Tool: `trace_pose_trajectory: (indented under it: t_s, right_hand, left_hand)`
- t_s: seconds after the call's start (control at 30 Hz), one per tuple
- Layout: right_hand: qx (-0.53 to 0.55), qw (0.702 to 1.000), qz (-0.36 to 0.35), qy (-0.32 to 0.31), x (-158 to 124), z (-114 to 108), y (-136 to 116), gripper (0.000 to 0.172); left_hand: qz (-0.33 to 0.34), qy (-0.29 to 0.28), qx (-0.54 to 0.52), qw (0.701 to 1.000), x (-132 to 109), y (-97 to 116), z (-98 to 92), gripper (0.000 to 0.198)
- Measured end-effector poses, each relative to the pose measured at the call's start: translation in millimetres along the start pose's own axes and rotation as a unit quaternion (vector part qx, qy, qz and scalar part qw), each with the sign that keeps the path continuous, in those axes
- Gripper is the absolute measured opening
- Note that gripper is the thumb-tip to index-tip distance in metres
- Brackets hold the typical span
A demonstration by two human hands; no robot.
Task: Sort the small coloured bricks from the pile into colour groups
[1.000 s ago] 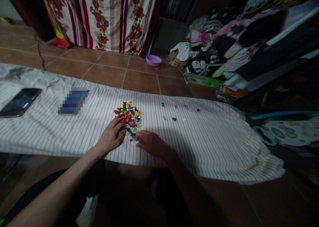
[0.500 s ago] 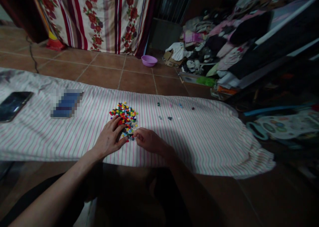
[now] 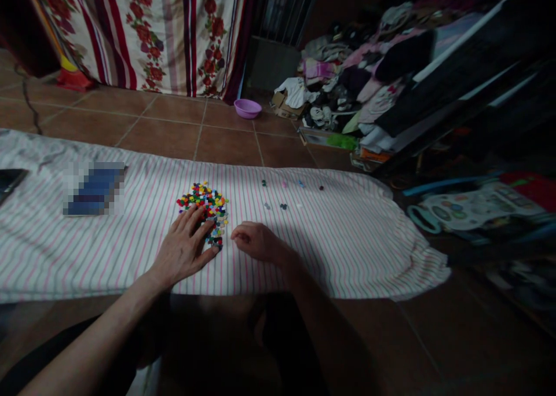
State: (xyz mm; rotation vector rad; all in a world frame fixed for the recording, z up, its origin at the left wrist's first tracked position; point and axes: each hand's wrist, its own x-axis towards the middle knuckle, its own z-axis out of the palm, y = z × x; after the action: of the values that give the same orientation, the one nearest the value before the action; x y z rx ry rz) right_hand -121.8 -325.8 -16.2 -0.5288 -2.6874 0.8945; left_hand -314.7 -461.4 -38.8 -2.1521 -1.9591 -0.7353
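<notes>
A heap of tiny multicoloured pieces (image 3: 204, 196) lies on the striped cloth (image 3: 347, 239); they are too small to name. My left hand (image 3: 182, 245) rests flat against the heap's near left side, fingers spread, covering part of it. Just right of the heap, with a gap of bare cloth between, my right hand (image 3: 256, 241) is closed with thumb and fingers pinched together. Whatever it may hold is hidden. Beyond it lie small separate groups: dark green pieces (image 3: 264, 183), pink ones (image 3: 285, 183), blue ones (image 3: 301, 183), and dark grey ones (image 3: 284, 206).
A phone-like device (image 3: 95, 190) with a blurred-out screen and a dark phone (image 3: 9, 182) lie on the left of the cloth. Past its far edge, a purple basin (image 3: 247, 109) stands on the tiled floor. Piled clothes (image 3: 347, 83) fill the back right.
My right hand has drawn away from the heap to the right, still closed. My left hand stays on the heap. The whole view has swung slightly to the right.
</notes>
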Motion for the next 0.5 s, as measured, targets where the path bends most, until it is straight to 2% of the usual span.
trace_pose_trajectory:
  t_s: [0.23,0.37,0.5]
  right_hand:
    - [-0.012,0.999,0.044,0.020,-13,-22,19,0.013]
    - [-0.007,0.994,0.077,0.082,-28,-39,42,0.014]
    - [-0.007,0.972,0.161,0.169,-43,-56,66,0.020]
  left_hand:
    - [0.002,0.004,0.009,1.000,0,2,6.3,0.063]
    - [-0.011,0.009,0.014,1.000,-1,2,11.0,0.059]
    - [-0.020,0.015,0.015,1.000,-1,2,13.5,0.054]
